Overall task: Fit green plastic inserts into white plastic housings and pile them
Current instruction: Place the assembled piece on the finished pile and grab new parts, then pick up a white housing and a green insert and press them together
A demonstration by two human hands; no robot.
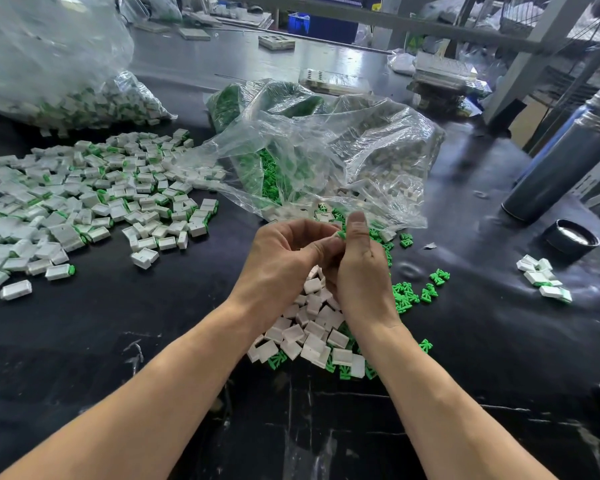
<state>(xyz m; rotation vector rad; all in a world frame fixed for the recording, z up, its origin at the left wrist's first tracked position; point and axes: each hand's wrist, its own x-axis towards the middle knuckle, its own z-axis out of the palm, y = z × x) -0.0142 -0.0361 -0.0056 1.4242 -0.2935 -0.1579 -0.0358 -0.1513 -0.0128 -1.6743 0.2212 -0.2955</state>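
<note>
where the black tabletop (153, 323) runs left, a pile of assembled housings (84, 199), too many to count, spreads below a clear bag (49, 64) of more. at centre the left hand (278, 261) and right hand (357, 271) meet, fingers curled, pinching a green insert (341, 234) between them above loose white housings (312, 330). beyond lies a crumpled bag (326, 147) of green parts. rightward sit scattered green inserts (420, 289), five or so housings (542, 277), a dark cylinder (561, 161) and grey shelving (534, 36).
</note>
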